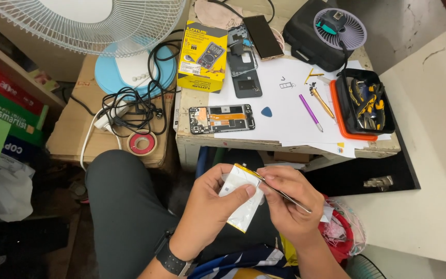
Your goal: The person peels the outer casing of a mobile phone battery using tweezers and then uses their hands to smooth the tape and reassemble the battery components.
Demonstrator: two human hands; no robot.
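My left hand (210, 206) holds a flat white phone battery (241, 199) with a yellow edge, thumb pressed on its face, above my lap. My right hand (290, 204) pinches thin metal tweezers (285, 195) whose tip rests at the battery's top edge. Ahead on the small table lies an opened phone body (222, 119) with its orange flex cable and circuit parts exposed, and beside it a blue pick (267, 111).
White paper sheets (285, 103) cover the table; on them are a purple pen (311, 112), a screwdriver (322, 102), a black tray of pliers (365, 101), phone covers (246, 72), a yellow multimeter box (202, 56). A small fan (339, 28) sits on a black case; a standing fan base, cables and tape roll (142, 143) lie on cardboard at left.
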